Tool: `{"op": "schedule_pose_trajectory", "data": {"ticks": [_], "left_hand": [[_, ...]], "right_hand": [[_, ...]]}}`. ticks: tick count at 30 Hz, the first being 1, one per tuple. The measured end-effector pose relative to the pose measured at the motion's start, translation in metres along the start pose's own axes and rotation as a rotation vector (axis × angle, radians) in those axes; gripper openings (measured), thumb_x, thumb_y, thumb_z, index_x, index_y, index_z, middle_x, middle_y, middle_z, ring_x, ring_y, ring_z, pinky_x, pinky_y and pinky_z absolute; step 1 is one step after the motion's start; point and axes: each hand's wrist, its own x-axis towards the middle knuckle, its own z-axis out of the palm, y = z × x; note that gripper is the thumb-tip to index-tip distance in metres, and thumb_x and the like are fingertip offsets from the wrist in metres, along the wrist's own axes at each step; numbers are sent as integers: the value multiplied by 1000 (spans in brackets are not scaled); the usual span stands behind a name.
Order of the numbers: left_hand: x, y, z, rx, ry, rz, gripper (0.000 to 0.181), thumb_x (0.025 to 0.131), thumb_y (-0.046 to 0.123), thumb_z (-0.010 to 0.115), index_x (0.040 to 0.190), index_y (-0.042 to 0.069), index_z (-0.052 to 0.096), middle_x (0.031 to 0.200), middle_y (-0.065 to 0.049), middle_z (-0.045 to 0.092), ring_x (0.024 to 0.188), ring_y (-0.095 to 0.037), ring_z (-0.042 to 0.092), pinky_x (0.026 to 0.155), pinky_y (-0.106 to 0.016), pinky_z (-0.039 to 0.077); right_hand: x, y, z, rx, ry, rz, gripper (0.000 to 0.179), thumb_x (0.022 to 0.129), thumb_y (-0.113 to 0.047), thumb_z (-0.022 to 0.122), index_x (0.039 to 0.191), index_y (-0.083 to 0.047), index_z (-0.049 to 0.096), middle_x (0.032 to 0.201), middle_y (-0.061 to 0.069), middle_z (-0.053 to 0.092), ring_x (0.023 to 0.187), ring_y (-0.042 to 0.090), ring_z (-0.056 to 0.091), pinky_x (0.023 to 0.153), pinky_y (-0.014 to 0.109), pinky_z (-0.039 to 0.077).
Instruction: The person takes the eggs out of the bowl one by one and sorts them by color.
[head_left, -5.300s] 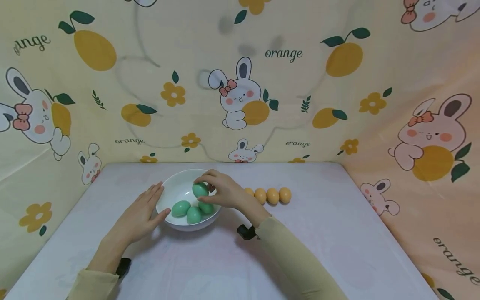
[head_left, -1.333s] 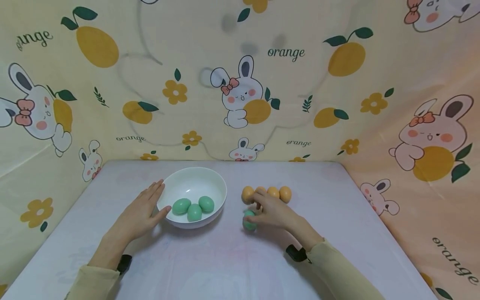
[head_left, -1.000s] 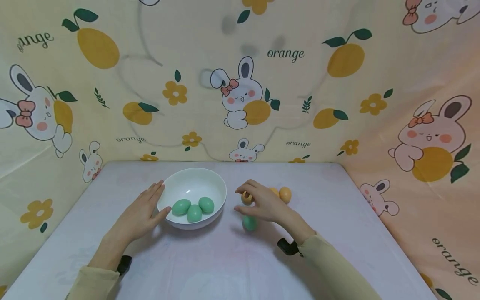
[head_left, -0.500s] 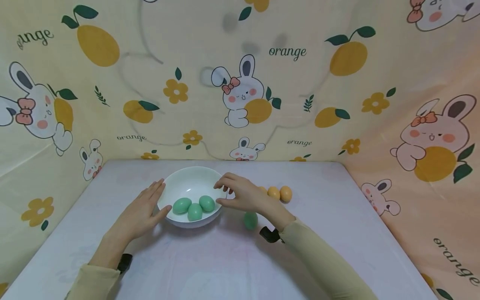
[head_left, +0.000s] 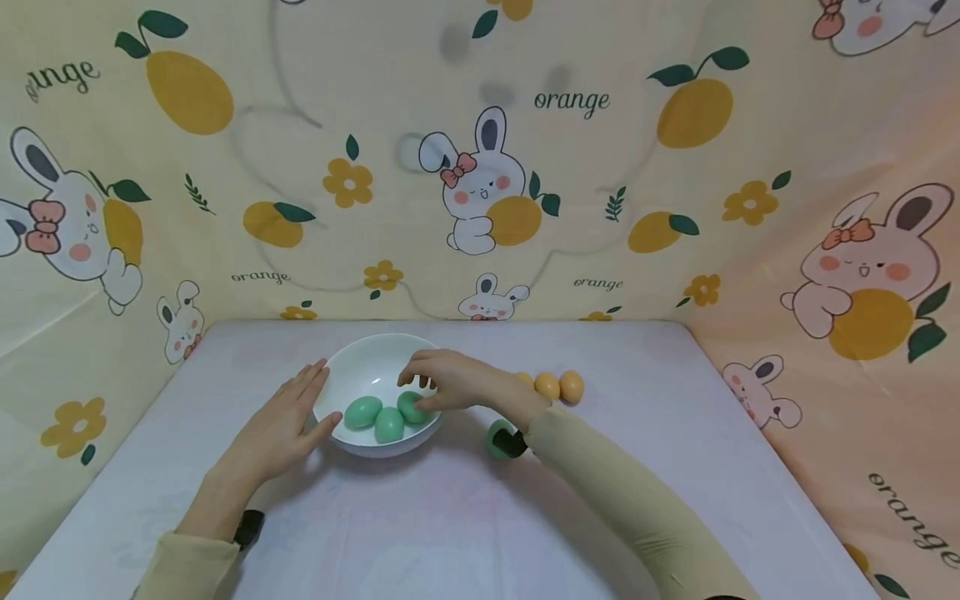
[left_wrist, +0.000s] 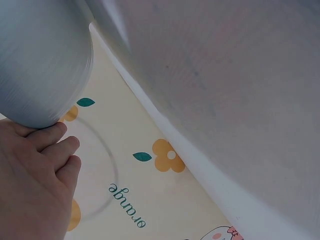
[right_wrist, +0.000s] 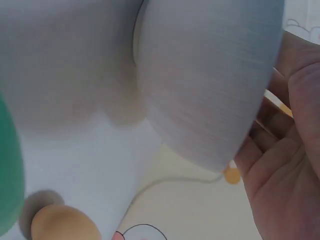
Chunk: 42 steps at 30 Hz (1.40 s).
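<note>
A white bowl stands on the table with three green eggs inside: one at left, one in front and one at right. My left hand rests against the bowl's left side, fingers straight; the left wrist view shows its fingers beside the bowl's outer wall. My right hand reaches over the right rim, fingers bent and apart, thumb at the right-hand green egg. Nothing is visibly gripped. In the right wrist view the bowl hides the fingertips.
Another green egg sits on the table right of the bowl, partly covered by the black wrist camera. Behind the right forearm, yellow-orange eggs form a row, its left end hidden. A printed cloth hangs at the back.
One green egg went from the bowl to the table, where the right hand let it go. That hand then moved left, back over the bowl. The left hand has stayed on the bowl.
</note>
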Motion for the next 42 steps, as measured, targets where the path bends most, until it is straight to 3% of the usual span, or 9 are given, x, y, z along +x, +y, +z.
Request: {"op": "schedule_pose_trajectory", "data": {"ticks": [8, 18, 29, 42], "left_hand": [[1, 1, -1, -11, 6, 5, 83, 105, 50, 52, 158, -10, 30, 168, -26, 26, 154, -46, 26, 124, -62, 27], [2, 2, 1, -5, 10, -3, 82, 104, 48, 54, 158, -9, 30, 168, -25, 27, 154, -46, 26, 123, -62, 27], [2, 0, 2, 2, 16, 4, 82, 105, 48, 53, 158, -10, 31, 167, -26, 27, 153, -46, 27, 124, -61, 28], [-1, 1, 0, 0, 12, -4, 82, 105, 48, 53, 157, -11, 31, 167, -27, 27, 153, -47, 27, 123, -62, 28]], "right_hand": [[13, 3, 1, -13, -103, 45, 42, 92, -17, 80, 132, -13, 70, 126, 0, 66, 109, 20, 66, 89, 23, 52], [23, 2, 4, -95, -178, 45, 47, 84, -12, 85, 130, -15, 73, 123, -1, 69, 97, 14, 64, 86, 19, 51], [23, -1, 6, -114, -164, 49, 46, 81, -15, 89, 126, -17, 77, 118, -4, 72, 103, 10, 62, 95, 18, 49], [23, -2, 6, -91, -151, 44, 44, 81, -15, 89, 124, -16, 77, 114, -3, 70, 99, 10, 61, 90, 17, 50]]}}
